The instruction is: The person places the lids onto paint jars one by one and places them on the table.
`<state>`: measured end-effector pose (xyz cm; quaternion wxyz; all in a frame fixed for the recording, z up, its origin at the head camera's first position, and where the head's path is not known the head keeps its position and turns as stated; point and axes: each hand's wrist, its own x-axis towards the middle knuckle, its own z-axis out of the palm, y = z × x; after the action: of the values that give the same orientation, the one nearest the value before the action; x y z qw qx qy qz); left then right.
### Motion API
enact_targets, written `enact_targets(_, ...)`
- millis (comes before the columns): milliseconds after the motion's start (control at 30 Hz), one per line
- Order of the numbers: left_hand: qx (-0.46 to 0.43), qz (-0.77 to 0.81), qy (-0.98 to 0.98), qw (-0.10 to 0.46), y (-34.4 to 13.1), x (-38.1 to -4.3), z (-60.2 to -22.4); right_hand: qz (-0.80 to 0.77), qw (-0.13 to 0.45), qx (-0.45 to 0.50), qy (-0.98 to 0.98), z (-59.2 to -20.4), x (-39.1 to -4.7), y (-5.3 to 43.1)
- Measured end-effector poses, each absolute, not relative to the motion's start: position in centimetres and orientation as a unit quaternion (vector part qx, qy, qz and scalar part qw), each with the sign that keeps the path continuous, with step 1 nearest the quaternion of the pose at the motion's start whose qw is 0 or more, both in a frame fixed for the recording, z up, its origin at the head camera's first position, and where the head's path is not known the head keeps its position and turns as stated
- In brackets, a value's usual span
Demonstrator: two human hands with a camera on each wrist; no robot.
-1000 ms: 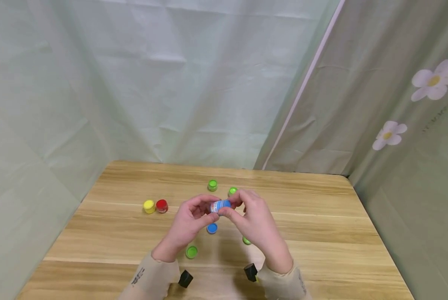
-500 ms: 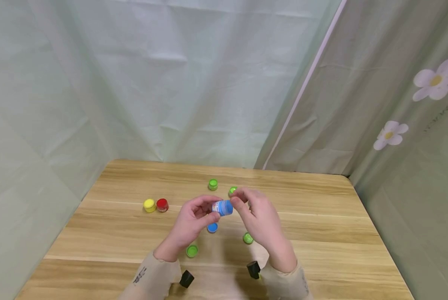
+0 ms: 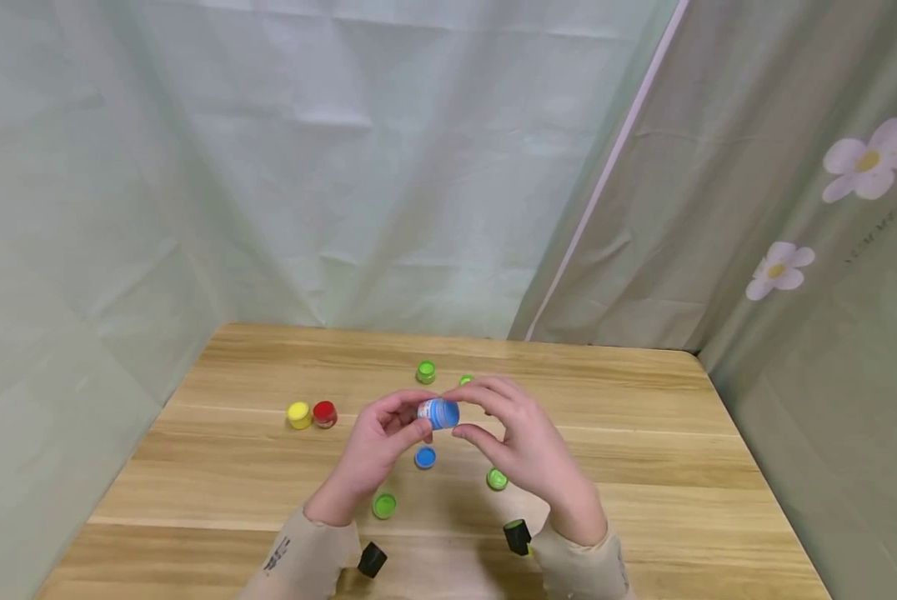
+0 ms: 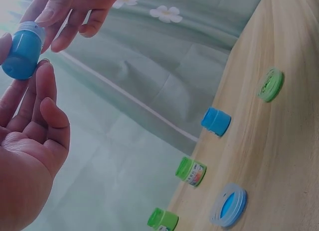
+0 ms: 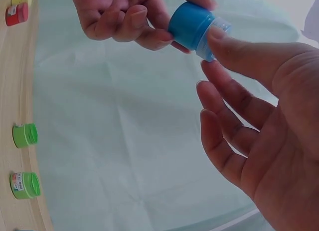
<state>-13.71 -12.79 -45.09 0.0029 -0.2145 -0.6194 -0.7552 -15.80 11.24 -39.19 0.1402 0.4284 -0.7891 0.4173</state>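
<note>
My left hand (image 3: 369, 446) holds a small blue paint jar (image 3: 435, 413) above the table, lying sideways with its printed label toward that hand. Around the jar's other end, my right hand (image 3: 527, 442) has its thumb below and its index finger above. In the right wrist view the right thumb rests on the clear rim of the jar (image 5: 192, 26), with the index fingertip right at the opposite edge; the other fingers hang loosely curled. From the left wrist, the jar (image 4: 22, 51) shows its rounded blue end, with the right fingers by its pale rim.
A blue lid (image 3: 425, 457) and green lids (image 3: 384, 505) (image 3: 497, 478) lie on the wooden table (image 3: 643, 467). Green jars (image 3: 426, 372) (image 4: 190, 171) and another blue jar (image 4: 216, 121) stand farther back. Yellow (image 3: 299, 415) and red (image 3: 324, 414) jars stand left. Curtains (image 3: 388, 167) enclose the table.
The right thumb and fingers drew off the jar's end, then spread and came back around it. The jar has turned slightly in the left hand, which stays nearly in place.
</note>
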Motion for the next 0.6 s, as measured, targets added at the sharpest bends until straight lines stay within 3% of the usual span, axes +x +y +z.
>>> enact_targets(600,-0.190,-0.745,-0.640,-0.003,-12.82,-13.54,-44.77,0.410,0.132,0.381,-0.818,-39.17,-15.55,10.90)
